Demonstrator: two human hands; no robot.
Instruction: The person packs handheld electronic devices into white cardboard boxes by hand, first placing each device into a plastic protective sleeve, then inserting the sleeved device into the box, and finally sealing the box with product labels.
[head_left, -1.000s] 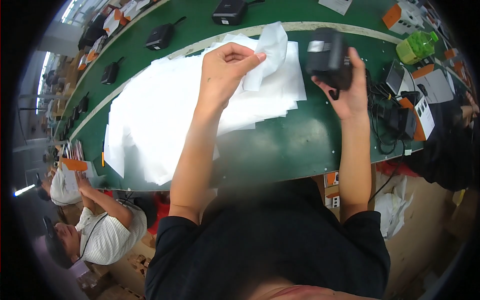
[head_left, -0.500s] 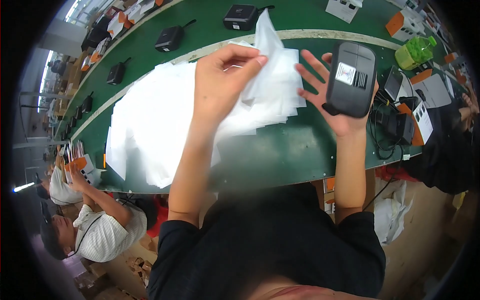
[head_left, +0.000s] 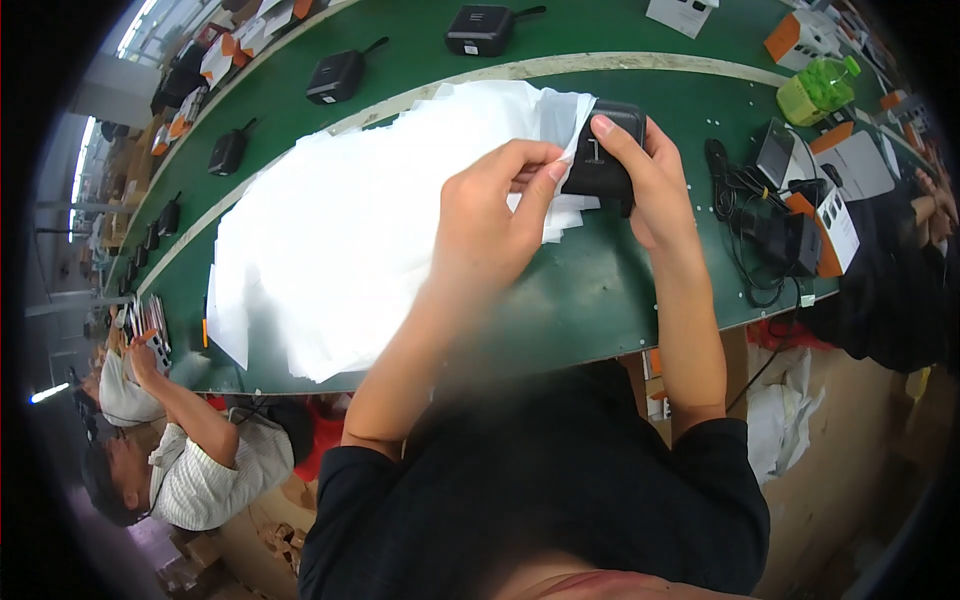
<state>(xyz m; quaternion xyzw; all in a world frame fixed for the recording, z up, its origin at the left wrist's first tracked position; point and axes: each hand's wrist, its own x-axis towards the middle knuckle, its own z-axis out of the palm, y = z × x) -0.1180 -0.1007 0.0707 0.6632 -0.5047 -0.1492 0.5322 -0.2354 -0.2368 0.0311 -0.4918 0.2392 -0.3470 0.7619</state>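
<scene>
My right hand (head_left: 662, 190) grips a black device (head_left: 603, 172), box-shaped with rounded corners, its thumb on the upper face and its fingers behind the far side. My left hand (head_left: 500, 205) pinches the edge of a thin white translucent bag (head_left: 563, 115) between thumb and fingers. The bag's edge meets the device's left end; whether that end is inside the bag I cannot tell. Beneath and to the left, a wide fanned pile of white bags (head_left: 320, 220) lies on the green table (head_left: 560, 310).
Similar black devices with straps, one here (head_left: 480, 30), line the table's far strip beyond a pale divider (head_left: 640, 65). Black cables (head_left: 745, 205), an adapter (head_left: 785, 240), open white-and-orange boxes (head_left: 835, 230) and a green bottle (head_left: 818, 88) stand right. A co-worker (head_left: 215, 470) sits left.
My right hand has turned the device over and brought it left, to the bag. My left hand has moved right and lower with the bag, which now lies against the device's end.
</scene>
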